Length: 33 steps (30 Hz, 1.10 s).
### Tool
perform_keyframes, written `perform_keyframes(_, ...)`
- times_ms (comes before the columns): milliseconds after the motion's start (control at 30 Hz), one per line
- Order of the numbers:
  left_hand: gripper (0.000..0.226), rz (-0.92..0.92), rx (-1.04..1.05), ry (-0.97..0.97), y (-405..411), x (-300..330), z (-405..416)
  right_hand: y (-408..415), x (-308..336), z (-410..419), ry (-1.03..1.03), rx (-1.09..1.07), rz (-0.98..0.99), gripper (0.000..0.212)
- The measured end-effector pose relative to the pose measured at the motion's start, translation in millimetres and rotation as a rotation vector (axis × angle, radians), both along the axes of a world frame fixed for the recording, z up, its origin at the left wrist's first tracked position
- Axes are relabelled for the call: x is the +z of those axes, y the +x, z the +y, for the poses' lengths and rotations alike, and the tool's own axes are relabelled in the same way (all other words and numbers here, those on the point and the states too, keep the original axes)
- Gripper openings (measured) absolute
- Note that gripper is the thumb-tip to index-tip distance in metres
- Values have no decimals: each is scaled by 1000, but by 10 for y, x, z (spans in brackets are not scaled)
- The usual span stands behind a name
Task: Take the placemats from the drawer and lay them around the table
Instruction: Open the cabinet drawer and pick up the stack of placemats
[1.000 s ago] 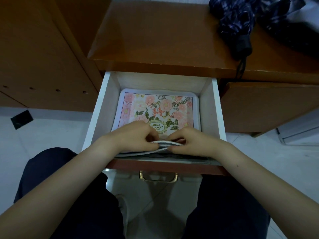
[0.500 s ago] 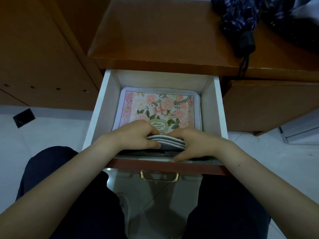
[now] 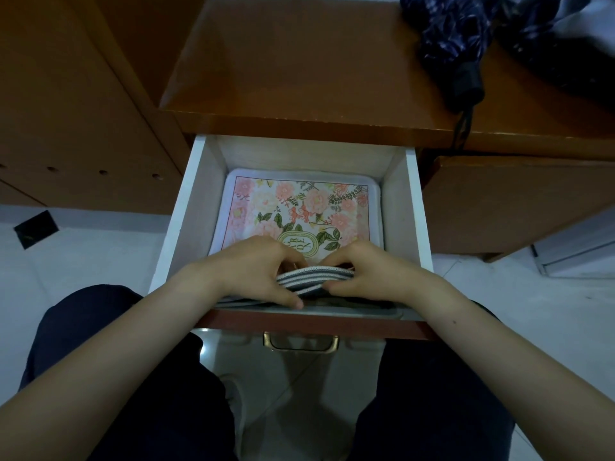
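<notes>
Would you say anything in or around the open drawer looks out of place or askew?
Nothing looks damaged or spilled. The placemats are bowed upward only because both hands, left hand and right hand, are lifting their near edge in the drawer. A folded umbrella lies on the desktop above.

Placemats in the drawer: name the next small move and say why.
Probably lift the stack of placemats up and out over the drawer front. The left hand and right hand both grip its raised near edge, while its far part lies flat inside.
</notes>
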<state>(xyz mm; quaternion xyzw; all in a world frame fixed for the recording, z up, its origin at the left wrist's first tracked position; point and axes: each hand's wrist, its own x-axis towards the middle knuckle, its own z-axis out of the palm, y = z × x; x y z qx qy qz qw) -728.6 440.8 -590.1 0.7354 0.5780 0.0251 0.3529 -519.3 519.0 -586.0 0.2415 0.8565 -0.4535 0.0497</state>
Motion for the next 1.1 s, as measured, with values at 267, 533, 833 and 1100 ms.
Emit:
perform_keyframes(267,20,54,-7,17,32,-26,13,-1,-40,26,-1,92,-114,46)
perform_keyframes(533,20,30,6,-8,26,-41,25,-4,-40,7,26,87,-99,40)
perform_keyframes(833,19,4,-10,51,31,-16,-3,25,-33,-11,36,10,27,13)
perform_keyframes(1100,46,63,-75,42,50,-44,-3,22,-7,-11,72,5,58,17)
